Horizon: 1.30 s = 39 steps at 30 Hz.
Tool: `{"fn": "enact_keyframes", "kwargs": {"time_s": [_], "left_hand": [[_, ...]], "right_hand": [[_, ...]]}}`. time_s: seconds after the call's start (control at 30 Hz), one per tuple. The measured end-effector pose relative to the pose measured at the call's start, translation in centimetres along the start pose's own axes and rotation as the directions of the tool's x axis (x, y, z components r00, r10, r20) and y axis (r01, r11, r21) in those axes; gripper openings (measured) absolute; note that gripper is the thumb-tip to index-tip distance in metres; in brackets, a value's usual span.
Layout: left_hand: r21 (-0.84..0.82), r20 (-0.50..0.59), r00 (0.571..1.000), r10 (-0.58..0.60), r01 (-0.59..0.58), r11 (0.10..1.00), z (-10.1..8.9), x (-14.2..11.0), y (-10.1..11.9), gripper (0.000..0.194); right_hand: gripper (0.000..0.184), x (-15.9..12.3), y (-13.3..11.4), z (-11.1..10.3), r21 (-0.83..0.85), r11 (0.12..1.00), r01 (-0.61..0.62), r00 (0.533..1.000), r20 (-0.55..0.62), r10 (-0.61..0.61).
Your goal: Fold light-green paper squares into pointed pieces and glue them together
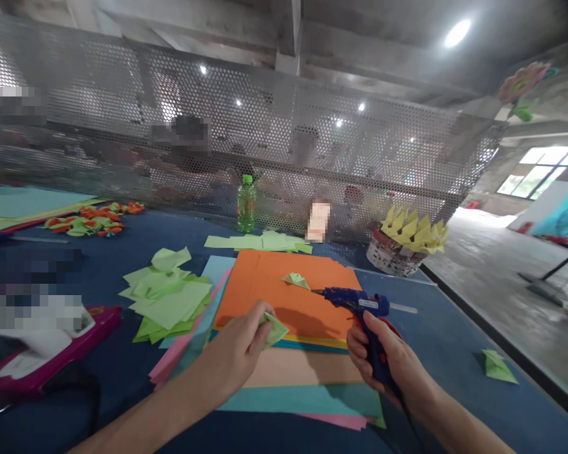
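Note:
Pinched between the thumb and fingers of my left hand (246, 334) is a small folded piece of green paper (277, 329). My right hand (390, 350) is wrapped round the handle of a blue hot glue gun (355, 301), whose nozzle points left above a stack of orange paper (260, 284). A clear glue stick (403, 308) pokes out of the gun's back. Just beyond the nozzle, another folded green paper piece (296, 280) lies on the orange stack. Peach, blue and pink sheets show below the orange ones.
Loose green paper squares (170, 296) lie left of the stack, green strips (265, 241) behind it. A green-capped bottle (247, 205) stands near the perforated metal screen (265, 113). At right are a basket with yellow paper points (400, 243) and a folded green piece (498, 367) near the table edge.

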<state>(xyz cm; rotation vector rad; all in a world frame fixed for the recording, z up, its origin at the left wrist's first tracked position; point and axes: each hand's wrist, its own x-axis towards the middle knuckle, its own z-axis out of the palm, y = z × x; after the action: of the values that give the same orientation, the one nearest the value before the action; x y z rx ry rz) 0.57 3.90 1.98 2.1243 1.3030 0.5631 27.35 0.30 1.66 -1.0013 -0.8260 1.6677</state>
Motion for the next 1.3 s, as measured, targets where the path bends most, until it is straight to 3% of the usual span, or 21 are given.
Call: {"fn": "enact_keyframes", "kwargs": {"time_s": [0.37,0.63,1.3], "left_hand": [[-0.037,-0.064,0.997,0.050,-0.053,0.998,0.0,0.1,-0.6,0.030],[-0.095,-0.034,0.998,0.043,-0.046,0.994,-0.4,-0.1,0.3,0.030],[-0.056,-0.009,0.999,0.051,-0.051,0.997,-0.6,-0.4,0.7,0.030]], "right_hand": [[0.050,-0.9,1.0,0.7,-0.184,0.982,0.038,0.998,0.058,-0.028],[0.052,-1.8,1.9,1.2,-0.439,0.893,0.099,0.991,0.125,-0.048],[0.052,-1.8,1.7,1.2,-0.569,0.818,0.090,0.989,0.148,-0.006]]}}
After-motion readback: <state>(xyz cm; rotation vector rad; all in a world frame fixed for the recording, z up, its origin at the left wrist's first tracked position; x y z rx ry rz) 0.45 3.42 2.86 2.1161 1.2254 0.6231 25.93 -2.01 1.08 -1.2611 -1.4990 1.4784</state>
